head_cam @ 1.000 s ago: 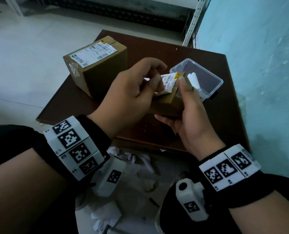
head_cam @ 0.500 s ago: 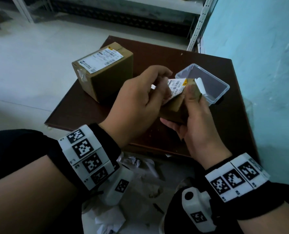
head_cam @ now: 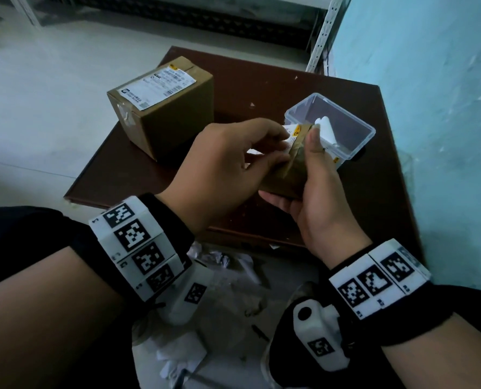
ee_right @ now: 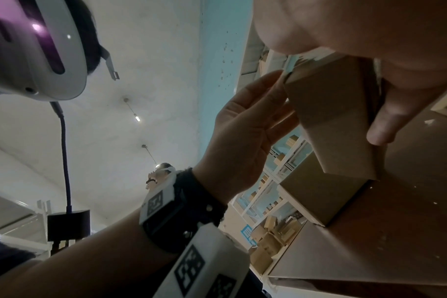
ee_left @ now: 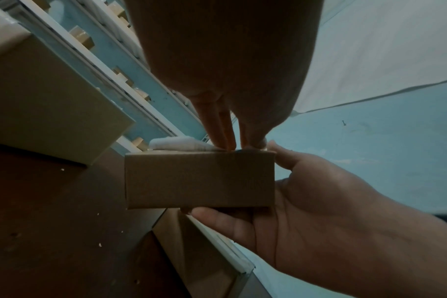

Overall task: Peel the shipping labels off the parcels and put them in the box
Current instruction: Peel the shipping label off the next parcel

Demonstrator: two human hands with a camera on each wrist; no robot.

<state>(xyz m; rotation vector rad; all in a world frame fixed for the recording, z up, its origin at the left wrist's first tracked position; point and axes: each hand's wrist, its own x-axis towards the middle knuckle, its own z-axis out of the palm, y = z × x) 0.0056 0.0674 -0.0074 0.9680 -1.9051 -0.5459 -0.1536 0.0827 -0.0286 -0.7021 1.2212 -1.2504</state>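
My right hand [head_cam: 299, 175] grips a small brown parcel [head_cam: 278, 176] above the dark brown table [head_cam: 261, 85], thumb along its right side and fingers beneath. My left hand [head_cam: 285, 146] pinches the white shipping label [head_cam: 293, 135] at the parcel's top edge. In the left wrist view the left fingertips [ee_left: 226, 139] press on the top of the small parcel [ee_left: 199, 181], and the label [ee_left: 176, 144] curls up beside them. The clear plastic box [head_cam: 371, 133] stands just behind the parcel with a white peeled label [head_cam: 327, 130] inside. A larger parcel [head_cam: 163, 119] with its label [head_cam: 158, 82] sits at the table's back left.
A turquoise wall [head_cam: 430, 108] runs along the table's right side. A metal shelf upright [head_cam: 322, 32] stands behind the table. Crumpled paper scraps [head_cam: 219, 265] lie on the floor below the table's near edge, between my wrists.
My left fingers have slid right along the parcel's top and now cover most of the label. The right hand still holds the parcel, now closer to the clear box.
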